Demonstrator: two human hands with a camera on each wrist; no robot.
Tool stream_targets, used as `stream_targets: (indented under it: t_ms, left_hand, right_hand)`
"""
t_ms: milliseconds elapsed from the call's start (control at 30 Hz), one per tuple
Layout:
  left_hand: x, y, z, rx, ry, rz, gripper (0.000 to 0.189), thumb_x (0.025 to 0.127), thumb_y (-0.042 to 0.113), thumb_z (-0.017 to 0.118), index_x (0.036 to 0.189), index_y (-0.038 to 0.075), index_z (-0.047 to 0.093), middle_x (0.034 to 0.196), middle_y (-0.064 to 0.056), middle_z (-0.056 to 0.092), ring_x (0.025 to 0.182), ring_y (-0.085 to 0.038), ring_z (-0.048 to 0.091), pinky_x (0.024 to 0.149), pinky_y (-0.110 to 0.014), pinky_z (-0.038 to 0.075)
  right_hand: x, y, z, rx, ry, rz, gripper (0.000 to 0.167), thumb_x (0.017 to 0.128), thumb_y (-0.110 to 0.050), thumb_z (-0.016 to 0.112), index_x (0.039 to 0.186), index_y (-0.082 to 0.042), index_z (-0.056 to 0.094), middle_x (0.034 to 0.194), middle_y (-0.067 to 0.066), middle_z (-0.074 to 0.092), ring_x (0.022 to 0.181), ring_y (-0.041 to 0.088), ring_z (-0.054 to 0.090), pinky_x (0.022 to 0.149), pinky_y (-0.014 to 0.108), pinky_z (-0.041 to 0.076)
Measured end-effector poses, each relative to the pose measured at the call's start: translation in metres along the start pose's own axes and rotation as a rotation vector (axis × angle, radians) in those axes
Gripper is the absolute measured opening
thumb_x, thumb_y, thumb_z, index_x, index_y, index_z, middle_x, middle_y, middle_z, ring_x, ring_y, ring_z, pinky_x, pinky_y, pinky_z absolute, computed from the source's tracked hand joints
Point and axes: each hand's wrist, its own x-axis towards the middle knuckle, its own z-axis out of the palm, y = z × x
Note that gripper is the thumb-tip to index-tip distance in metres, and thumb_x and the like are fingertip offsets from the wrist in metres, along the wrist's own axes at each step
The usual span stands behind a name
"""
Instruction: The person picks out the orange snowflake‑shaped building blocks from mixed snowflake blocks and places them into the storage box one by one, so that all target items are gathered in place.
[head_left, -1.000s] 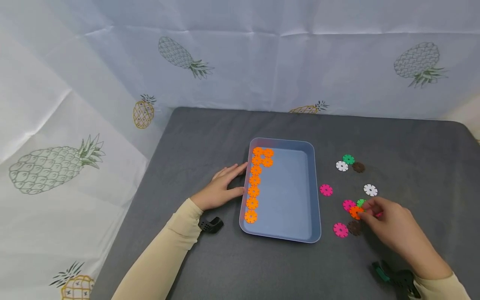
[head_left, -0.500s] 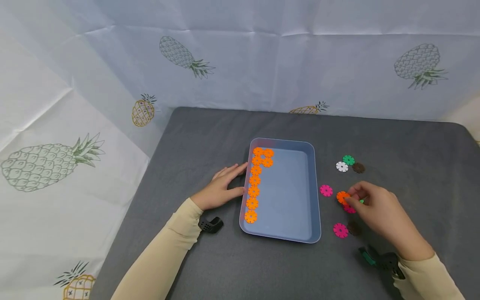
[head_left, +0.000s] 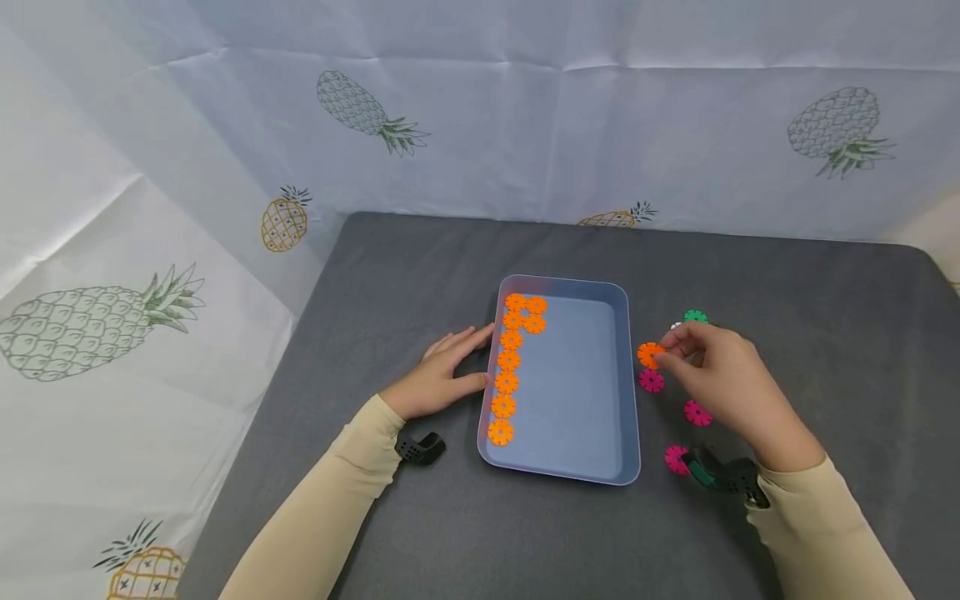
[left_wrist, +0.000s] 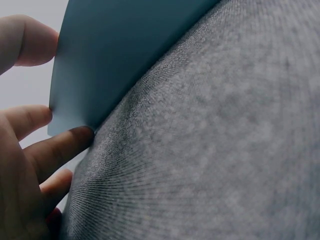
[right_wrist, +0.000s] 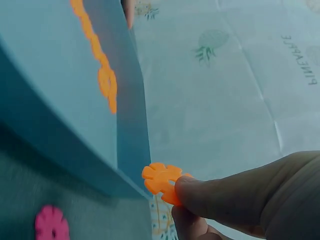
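Between thumb and fingers my right hand (head_left: pixel 723 379) pinches an orange notched plastic disc (head_left: pixel 650 355), just off the right wall of the blue-grey tray (head_left: pixel 592 392). In the right wrist view that orange disc (right_wrist: pixel 162 180) shows near the tray's rim. Inside the tray several orange discs (head_left: pixel 508 360) run in a column along the left wall, with two more beside the top. My left hand (head_left: pixel 438 375) touches the tray's left side with fingers spread; the left wrist view shows its fingertips against the tray wall (left_wrist: pixel 115 55).
Right of the tray lie pink discs (head_left: pixel 697 412), a green disc (head_left: pixel 695 317) and a white disc mostly behind my right hand. The right sleeve and wrist strap (head_left: pixel 723 479) cover part of the table. A pineapple-print cloth (head_left: pixel 480 125) hangs behind the dark tabletop (head_left: pixel 420 275).
My right hand has carried the orange disc leftward and away from me, from among the loose discs toward the tray. The left hand and the tray stay put.
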Motion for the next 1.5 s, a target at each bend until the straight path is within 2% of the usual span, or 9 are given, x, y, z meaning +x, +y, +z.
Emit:
stream_targets:
  t_ms: [333, 600, 767, 1000, 1267, 1500]
  left_hand:
    - [-0.003, 0.002, -0.002, 0.0, 0.001, -0.005, 0.076, 0.103, 0.035, 0.062, 0.169, 0.025, 0.026, 0.17, -0.002, 0.036, 0.162, -0.028, 0.015, 0.13, -0.054, 0.003]
    - [-0.001, 0.002, -0.001, -0.002, -0.005, 0.002, 0.077, 0.103, 0.035, 0.062, 0.169, 0.025, 0.025, 0.17, -0.003, 0.036, 0.163, -0.028, 0.014, 0.13, -0.055, 0.001]
    - [-0.001, 0.002, -0.001, -0.003, -0.002, -0.006, 0.077, 0.102, 0.035, 0.063, 0.169, 0.026, 0.026, 0.169, -0.002, 0.038, 0.163, -0.028, 0.013, 0.13, -0.056, 0.002]
    - [-0.001, 0.001, 0.0, 0.006, -0.001, -0.004, 0.076, 0.103, 0.036, 0.062, 0.169, 0.026, 0.026, 0.168, -0.003, 0.04, 0.162, -0.029, 0.014, 0.13, -0.056, 0.002]
    - [-0.001, 0.001, 0.0, -0.004, -0.003, -0.005, 0.076, 0.102, 0.036, 0.063, 0.169, 0.027, 0.026, 0.168, -0.002, 0.04, 0.162, -0.028, 0.013, 0.13, -0.055, 0.002]
    - [-0.001, 0.0, 0.001, -0.003, -0.005, -0.009, 0.076, 0.103, 0.036, 0.062, 0.169, 0.027, 0.027, 0.168, -0.002, 0.039, 0.162, -0.028, 0.014, 0.13, -0.055, 0.003]
  right_hand:
    - [0.028, -0.023, 0.017, 0.074, -0.07, 0.001, 0.016, 0.097, -0.012, 0.072, 0.109, -0.001, 0.069, 0.095, 0.012, 0.073, 0.073, 0.02, 0.064, 0.058, 0.03, 0.051]
    - [0.045, -0.036, 0.036, 0.079, -0.127, 0.028, 0.016, 0.098, -0.017, 0.071, 0.103, -0.002, 0.071, 0.093, 0.011, 0.073, 0.075, 0.022, 0.062, 0.063, 0.033, 0.051]
    - [0.056, -0.042, 0.049, 0.081, -0.142, 0.024, 0.014, 0.098, -0.016, 0.069, 0.101, -0.002, 0.072, 0.092, 0.01, 0.072, 0.073, 0.022, 0.061, 0.063, 0.033, 0.05]
    - [0.071, -0.046, 0.067, 0.149, -0.2, 0.037, 0.016, 0.097, -0.019, 0.072, 0.097, -0.003, 0.075, 0.087, 0.01, 0.074, 0.071, 0.021, 0.06, 0.064, 0.032, 0.049]
    - [0.079, -0.049, 0.08, 0.184, -0.196, 0.033, 0.013, 0.096, -0.016, 0.074, 0.095, -0.004, 0.078, 0.083, 0.009, 0.076, 0.059, 0.018, 0.062, 0.059, 0.033, 0.052]
    - [0.082, -0.051, 0.089, 0.192, -0.193, 0.034, 0.012, 0.095, -0.014, 0.075, 0.093, -0.003, 0.079, 0.08, 0.006, 0.076, 0.056, 0.017, 0.063, 0.058, 0.032, 0.052]
